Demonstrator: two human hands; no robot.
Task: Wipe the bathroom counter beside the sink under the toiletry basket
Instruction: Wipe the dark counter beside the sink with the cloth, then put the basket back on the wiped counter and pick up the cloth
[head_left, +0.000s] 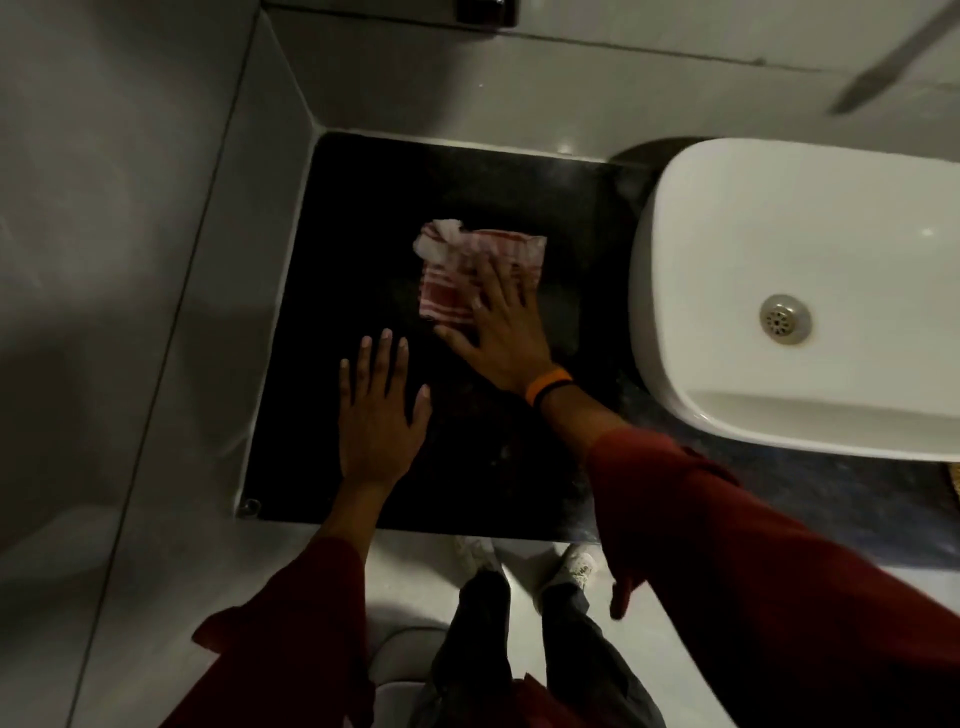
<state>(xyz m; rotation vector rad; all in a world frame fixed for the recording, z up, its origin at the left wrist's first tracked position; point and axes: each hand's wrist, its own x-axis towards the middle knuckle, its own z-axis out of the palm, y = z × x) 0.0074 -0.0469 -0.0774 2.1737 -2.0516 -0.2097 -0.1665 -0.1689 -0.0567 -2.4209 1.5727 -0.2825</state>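
Now the person is wiping the dark counter (332, 218), and the right hand (501, 332) is pressing flat on a red-and-white striped cloth (457, 275), fingers spread apart across its lower right corner, not clamped around it. The cloth is lying near the middle of the slab, at about nine o'clock from the white sink (727, 249) and well apart from it. At seven o'clock from the cloth, the left hand (379, 410) is resting palm-down on the bare stone, fingers loosely apart, holding nothing and seemingly bracing. No toiletry basket is showing on this patch; only a woven edge is peeking in at the far right, too little to name. By the look of it, the wiping step is in hand. The next stroke is probably calling for steady downward pressure, sweeping toward the twelve o'clock wall and the corners.
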